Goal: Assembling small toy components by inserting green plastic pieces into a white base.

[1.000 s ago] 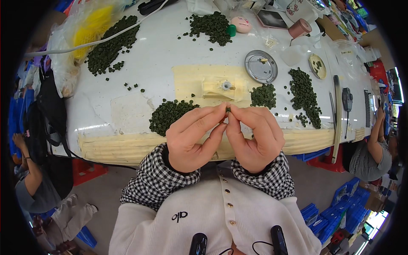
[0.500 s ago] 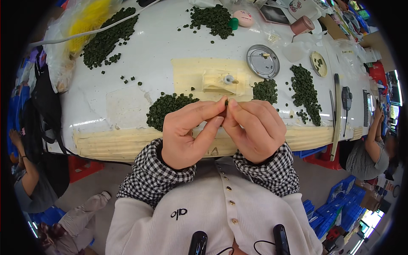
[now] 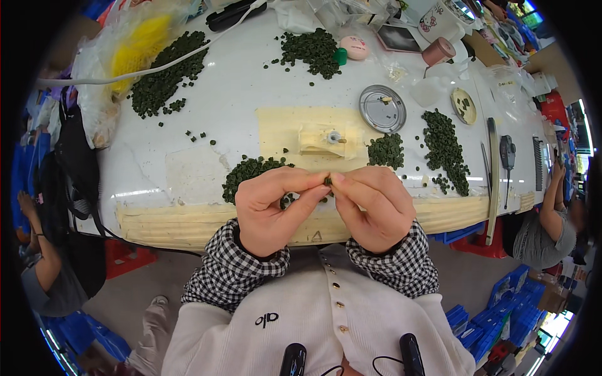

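Thumb and fingertips of my left hand are pinched at a tiny dark green piece, in front of my chest over the table's near edge. Against its other side press the fingertips of my right hand, also closed. The piece is mostly covered by the fingers, so its shape is hard to make out. Just beyond my left hand lies a heap of small dark green pieces, partly hidden by it. Past my fingertips stands a small tape-covered block with a short metal post, on yellowish taped paper.
More dark green piles lie to the right, at the back and at the far left. A round metal lid, a long strip and a dark-handled tool lie rightward. A white cable crosses the back left.
My two hands have come slightly closer to my body, still pinching the small piece between them. The view has tilted a little, so the table sits lower in the picture.
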A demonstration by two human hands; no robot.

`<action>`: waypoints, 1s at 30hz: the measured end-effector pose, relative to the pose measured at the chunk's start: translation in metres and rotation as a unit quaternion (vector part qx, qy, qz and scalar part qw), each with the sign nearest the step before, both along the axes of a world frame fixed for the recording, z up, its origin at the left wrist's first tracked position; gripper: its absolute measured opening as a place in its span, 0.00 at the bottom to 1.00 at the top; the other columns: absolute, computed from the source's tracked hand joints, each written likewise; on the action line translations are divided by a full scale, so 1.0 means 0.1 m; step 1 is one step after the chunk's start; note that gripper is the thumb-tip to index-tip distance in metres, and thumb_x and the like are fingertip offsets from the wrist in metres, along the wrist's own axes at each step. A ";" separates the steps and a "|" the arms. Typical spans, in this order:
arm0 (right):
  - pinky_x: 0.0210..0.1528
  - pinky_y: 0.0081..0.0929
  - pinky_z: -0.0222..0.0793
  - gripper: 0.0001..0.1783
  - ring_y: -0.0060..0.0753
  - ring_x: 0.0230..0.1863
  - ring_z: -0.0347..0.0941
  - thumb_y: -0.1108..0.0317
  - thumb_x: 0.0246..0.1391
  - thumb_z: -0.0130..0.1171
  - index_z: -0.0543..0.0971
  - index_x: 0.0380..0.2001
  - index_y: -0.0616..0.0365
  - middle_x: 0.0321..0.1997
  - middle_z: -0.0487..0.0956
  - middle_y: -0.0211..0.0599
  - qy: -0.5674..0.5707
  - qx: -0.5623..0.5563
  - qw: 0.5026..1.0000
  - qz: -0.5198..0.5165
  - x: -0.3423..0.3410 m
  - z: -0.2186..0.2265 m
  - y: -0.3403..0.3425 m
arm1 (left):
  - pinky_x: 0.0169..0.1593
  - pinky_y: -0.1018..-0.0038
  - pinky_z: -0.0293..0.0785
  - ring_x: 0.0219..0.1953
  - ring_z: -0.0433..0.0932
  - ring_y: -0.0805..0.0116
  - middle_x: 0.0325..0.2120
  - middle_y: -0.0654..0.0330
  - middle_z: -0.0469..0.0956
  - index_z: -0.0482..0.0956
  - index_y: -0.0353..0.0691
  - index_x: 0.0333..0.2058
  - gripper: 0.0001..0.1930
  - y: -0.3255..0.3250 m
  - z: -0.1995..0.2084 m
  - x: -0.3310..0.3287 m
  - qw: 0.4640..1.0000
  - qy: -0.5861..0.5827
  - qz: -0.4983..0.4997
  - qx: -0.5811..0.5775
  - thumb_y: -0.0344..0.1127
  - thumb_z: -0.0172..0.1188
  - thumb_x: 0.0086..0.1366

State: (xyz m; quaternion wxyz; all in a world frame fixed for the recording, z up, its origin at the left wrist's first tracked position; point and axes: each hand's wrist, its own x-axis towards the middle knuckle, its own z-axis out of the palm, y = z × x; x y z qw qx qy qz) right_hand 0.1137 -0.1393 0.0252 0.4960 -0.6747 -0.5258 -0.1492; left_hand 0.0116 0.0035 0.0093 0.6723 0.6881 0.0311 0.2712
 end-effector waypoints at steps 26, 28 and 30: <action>0.28 0.24 0.71 0.16 0.33 0.29 0.75 0.83 0.41 0.68 0.81 0.37 0.62 0.32 0.78 0.37 0.088 0.015 0.996 0.021 0.00 -0.04 -0.02 | 0.37 0.77 0.75 0.32 0.81 0.68 0.32 0.53 0.83 0.82 0.31 0.38 0.09 0.01 0.04 0.02 0.998 -0.005 0.014 0.068 0.19 0.64 0.56; 0.28 0.24 0.71 0.16 0.33 0.29 0.75 0.83 0.41 0.68 0.81 0.37 0.62 0.32 0.78 0.37 0.092 0.013 0.995 0.020 0.00 -0.04 -0.02 | 0.37 0.77 0.75 0.32 0.81 0.68 0.32 0.53 0.83 0.82 0.31 0.38 0.09 0.02 0.04 0.02 0.997 -0.008 0.014 0.073 0.19 0.64 0.56; 0.28 0.24 0.71 0.16 0.33 0.29 0.75 0.83 0.41 0.68 0.81 0.37 0.63 0.32 0.78 0.37 0.096 0.013 0.995 0.020 0.00 -0.04 -0.02 | 0.36 0.77 0.75 0.32 0.81 0.68 0.32 0.53 0.82 0.81 0.31 0.37 0.10 0.02 0.03 0.02 0.997 -0.012 0.014 0.078 0.19 0.64 0.56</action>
